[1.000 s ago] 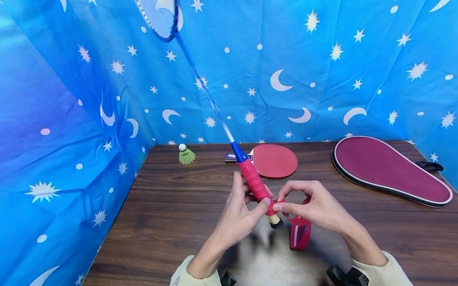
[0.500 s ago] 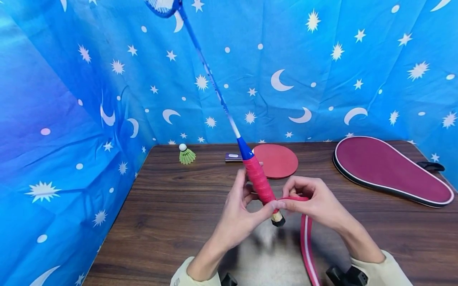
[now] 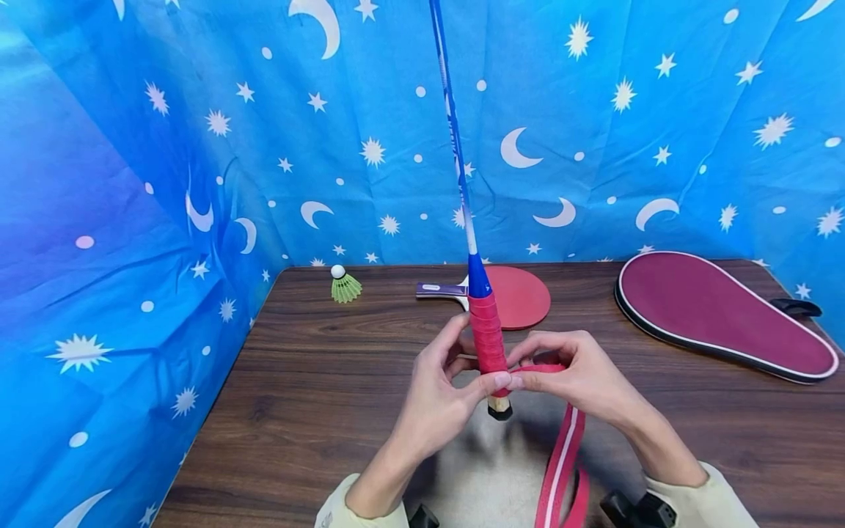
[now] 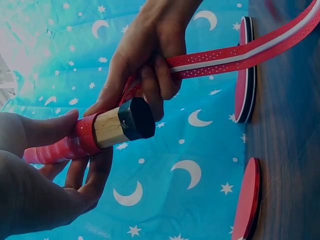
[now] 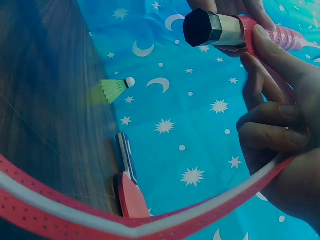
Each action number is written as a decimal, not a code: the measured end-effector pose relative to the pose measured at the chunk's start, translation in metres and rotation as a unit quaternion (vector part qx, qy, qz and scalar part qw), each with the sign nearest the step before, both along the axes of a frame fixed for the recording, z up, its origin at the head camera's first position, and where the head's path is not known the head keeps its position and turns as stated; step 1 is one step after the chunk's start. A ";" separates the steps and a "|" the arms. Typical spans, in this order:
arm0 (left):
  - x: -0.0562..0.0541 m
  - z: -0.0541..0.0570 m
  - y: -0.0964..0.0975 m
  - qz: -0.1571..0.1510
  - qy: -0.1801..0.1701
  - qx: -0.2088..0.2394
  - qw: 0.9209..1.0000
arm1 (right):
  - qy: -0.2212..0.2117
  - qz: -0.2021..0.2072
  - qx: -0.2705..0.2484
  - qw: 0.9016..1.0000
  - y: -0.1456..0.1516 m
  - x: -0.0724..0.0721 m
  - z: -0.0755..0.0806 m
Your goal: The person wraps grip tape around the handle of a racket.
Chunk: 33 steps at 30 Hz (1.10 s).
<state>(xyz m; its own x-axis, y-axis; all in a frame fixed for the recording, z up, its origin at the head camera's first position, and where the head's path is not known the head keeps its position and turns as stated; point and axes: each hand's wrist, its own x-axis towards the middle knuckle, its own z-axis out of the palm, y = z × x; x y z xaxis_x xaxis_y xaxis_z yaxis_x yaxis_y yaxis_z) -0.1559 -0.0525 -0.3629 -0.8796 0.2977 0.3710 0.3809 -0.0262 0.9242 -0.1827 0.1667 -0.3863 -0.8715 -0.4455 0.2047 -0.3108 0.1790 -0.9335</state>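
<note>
A badminton racket (image 3: 480,279) with a blue shaft stands nearly upright above the table, its head out of the head view. Red grip tape (image 3: 487,334) winds round most of its handle. Bare wood and a black butt cap (image 4: 136,119) show at the lower end. My left hand (image 3: 439,389) grips the wrapped handle between thumb and fingers. Beside it my right hand (image 3: 581,370) pinches the loose tape right at the handle's edge. From that hand the perforated tape strip (image 5: 185,215), with a white stripe down its middle, hangs in a loop toward me.
On the dark wooden table (image 3: 297,411) a yellow-green shuttlecock (image 3: 345,284) lies at the back left. Behind the handle is a red table tennis bat (image 3: 524,297). A maroon bat case (image 3: 713,312) lies at the right. A blue star-patterned cloth (image 3: 396,132) hangs behind.
The racket has swung from leaning left to nearly upright, and its head has left the view. The loose tape has dropped into a longer hanging strip. Both hands stay close together at the handle.
</note>
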 end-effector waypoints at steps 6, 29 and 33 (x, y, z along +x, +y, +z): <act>-0.001 -0.003 0.001 0.025 0.010 -0.019 0.999 | -0.021 0.021 -0.008 1.000 -0.002 0.002 0.000; 0.000 -0.003 0.003 -0.012 -0.033 0.009 0.999 | 0.009 0.034 -0.010 0.999 0.001 0.002 0.000; -0.001 -0.004 0.004 0.024 -0.039 0.000 0.999 | 0.010 0.035 -0.011 0.999 -0.002 0.002 0.000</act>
